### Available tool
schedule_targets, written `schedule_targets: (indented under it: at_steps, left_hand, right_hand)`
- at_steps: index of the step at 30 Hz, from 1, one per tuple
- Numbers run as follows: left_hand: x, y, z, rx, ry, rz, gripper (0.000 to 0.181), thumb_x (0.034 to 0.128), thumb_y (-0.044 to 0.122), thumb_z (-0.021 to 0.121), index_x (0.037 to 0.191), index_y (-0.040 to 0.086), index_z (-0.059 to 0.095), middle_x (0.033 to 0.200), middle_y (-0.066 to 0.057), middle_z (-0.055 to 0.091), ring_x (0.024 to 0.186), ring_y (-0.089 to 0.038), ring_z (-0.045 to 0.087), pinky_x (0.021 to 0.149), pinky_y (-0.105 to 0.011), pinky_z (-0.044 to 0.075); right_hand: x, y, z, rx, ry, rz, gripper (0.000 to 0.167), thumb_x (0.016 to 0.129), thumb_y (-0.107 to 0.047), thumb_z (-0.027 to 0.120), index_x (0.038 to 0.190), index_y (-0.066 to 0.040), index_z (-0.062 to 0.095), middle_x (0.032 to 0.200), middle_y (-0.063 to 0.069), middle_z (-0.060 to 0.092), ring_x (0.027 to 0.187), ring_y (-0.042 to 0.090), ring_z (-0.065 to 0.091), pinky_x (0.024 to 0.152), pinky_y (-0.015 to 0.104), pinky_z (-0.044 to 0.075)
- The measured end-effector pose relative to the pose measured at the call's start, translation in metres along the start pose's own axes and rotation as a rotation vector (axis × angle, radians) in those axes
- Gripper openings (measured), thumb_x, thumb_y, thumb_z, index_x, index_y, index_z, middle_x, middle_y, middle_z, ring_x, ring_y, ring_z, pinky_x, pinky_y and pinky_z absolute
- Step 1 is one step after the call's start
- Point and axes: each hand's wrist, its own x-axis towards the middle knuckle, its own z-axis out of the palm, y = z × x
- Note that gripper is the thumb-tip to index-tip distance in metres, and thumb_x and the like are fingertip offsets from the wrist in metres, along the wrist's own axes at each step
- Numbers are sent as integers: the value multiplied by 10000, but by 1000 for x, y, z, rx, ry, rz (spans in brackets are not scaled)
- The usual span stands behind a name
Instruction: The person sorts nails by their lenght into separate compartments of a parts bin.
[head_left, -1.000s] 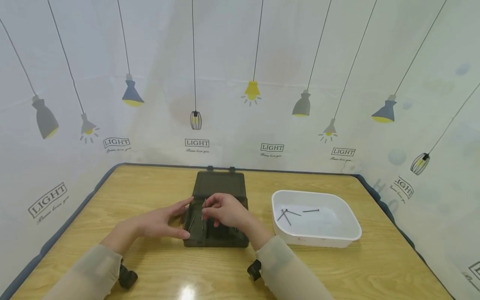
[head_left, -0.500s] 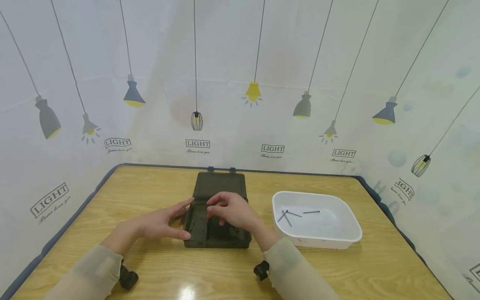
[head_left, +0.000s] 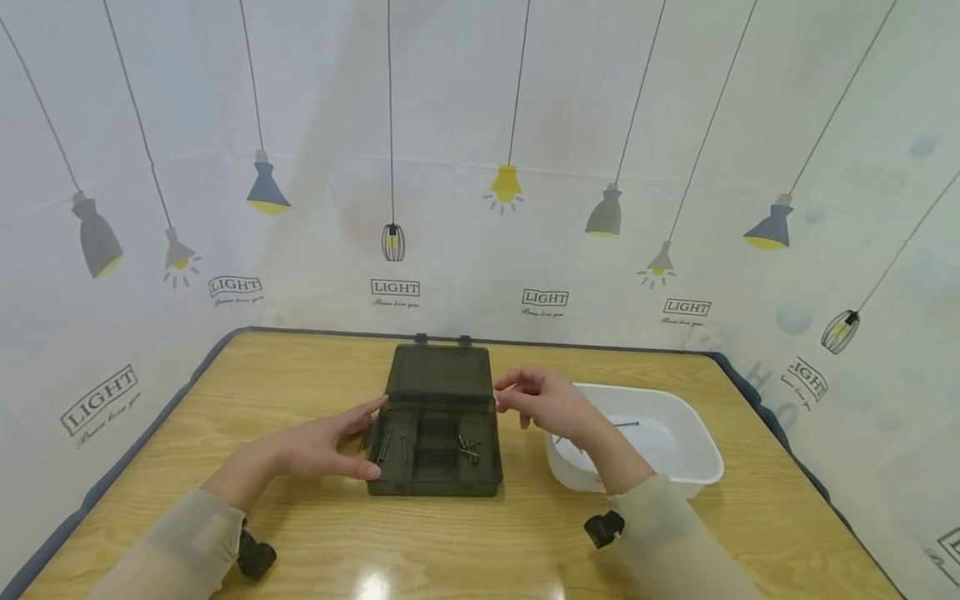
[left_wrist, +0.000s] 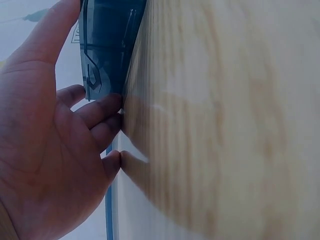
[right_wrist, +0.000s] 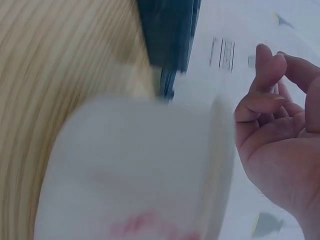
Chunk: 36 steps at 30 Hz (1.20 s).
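Observation:
A dark translucent case [head_left: 435,482] lies with its lid raised on the table. Its left compartment holds a few thin screws [head_left: 404,448]; several shorter metal pieces [head_left: 469,450] are in the right one. My left hand [head_left: 318,446] rests against the case's left side, thumb at the front corner, fingers spread; the left wrist view shows the fingers [left_wrist: 102,112] beside the case wall [left_wrist: 107,50]. My right hand [head_left: 551,404], with loosely bent fingers and nothing visible in them, hovers between the case and a white tub [head_left: 693,450]. The right wrist view shows this hand [right_wrist: 280,120] above the blurred tub [right_wrist: 135,160].
A long screw [head_left: 626,424] lies in the white tub, with others there partly hidden by my right hand and wrist. The wooden table [head_left: 420,542] reaches back to a wall cloth [head_left: 465,250] printed with lamps.
My right hand has left the case's left compartment and moved right toward the tub, uncovering the case's inside. A thin screw it held is let go. My left hand stays in place.

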Motion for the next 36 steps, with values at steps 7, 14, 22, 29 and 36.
schedule_targets:
  at_steps: [7, 14, 22, 29, 36]
  left_hand:
    - [0, 1, -2, 7, 0, 0, 1145, 977, 546, 810, 1793, 262, 60, 1809, -219, 263, 1675, -452, 267, 1318, -720, 223]
    - [-3, 0, -3, 26, 15, 2, 1148, 974, 542, 814, 1793, 252, 64, 1800, -236, 276, 1669, -464, 274, 1313, -735, 214]
    - [-4, 0, -2, 16, 15, 1, 1146, 975, 536, 817, 1793, 249, 68, 1800, -239, 276, 1669, -465, 275, 1308, -740, 218]
    - [-2, 2, -2, 14, 2, 0, 1143, 976, 533, 816, 1793, 239, 73, 1802, -232, 275, 1671, -457, 273, 1313, -730, 219]
    - [-1, 1, 0, 21, 4, 6, 1136, 981, 537, 808, 1793, 250, 67, 1804, -222, 277, 1671, -456, 276, 1310, -738, 218]
  right_hand:
    - [-27, 28, -55, -5, 110, 72, 332, 1120, -274, 659, 1349, -34, 663, 1169, 165, 774, 762, 189, 614, 624, 278, 478]
    - [-38, 58, -87, -82, 167, 172, 357, 1120, -280, 655, 1364, -19, 662, 1161, 134, 774, 794, 177, 631, 647, 269, 479]
    - [-40, 79, -95, -160, 90, 268, 287, 1088, -238, 695, 1318, -65, 709, 1141, 125, 743, 867, 220, 633, 695, 310, 490]
    - [-39, 92, -89, -234, 0, 309, 274, 1031, -204, 764, 1285, -120, 702, 884, 56, 642, 757, 200, 590, 661, 305, 464]
    - [-37, 103, -88, -233, -7, 319, 316, 1004, -218, 810, 1281, -135, 682, 799, 26, 585, 722, 188, 571, 687, 303, 466]
